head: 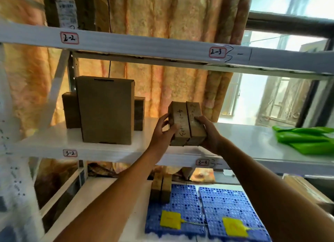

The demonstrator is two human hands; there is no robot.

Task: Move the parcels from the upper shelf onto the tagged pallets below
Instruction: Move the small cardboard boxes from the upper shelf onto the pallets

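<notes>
Two small brown parcels (186, 123), pressed side by side with handwriting on top, are lifted just above the front edge of the white shelf (101, 152) tagged 3-2 and 3-3. My left hand (162, 131) grips their left side and my right hand (207, 133) grips their right side. Below, two blue perforated pallets lie side by side, the left pallet (182, 207) and the right pallet (229, 209), each with a yellow tag. Two small parcels (161, 189) stand on the left pallet's far left corner.
A tall brown box (106, 109) stands on the 3-2 shelf with smaller boxes behind it. Green bags (307, 138) lie at the shelf's right. Another labelled box (72, 12) sits on the higher shelf tagged 2-2. Curtains and a window are behind.
</notes>
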